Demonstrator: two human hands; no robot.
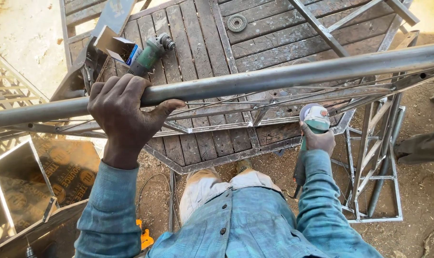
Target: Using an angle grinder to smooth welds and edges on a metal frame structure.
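Note:
My left hand [124,114] is wrapped around a long grey steel pipe [274,76] that runs across the view from lower left to upper right. My right hand [317,139] grips a green angle grinder [314,119] by its body, its head pointing up toward the thin rods of a welded steel truss [298,98] under the pipe. The grinder's disc sits close to the truss at the edge of a wooden-plank worktable [202,52]. My blue sleeves and shirt fill the lower middle of the view.
A second green angle grinder [152,51] lies on the worktable beside an open cardboard box [115,45]. A round disc [236,22] rests further back. A steel lattice frame [374,167] stands at right, printed boards [45,177] at lower left, dirt ground below.

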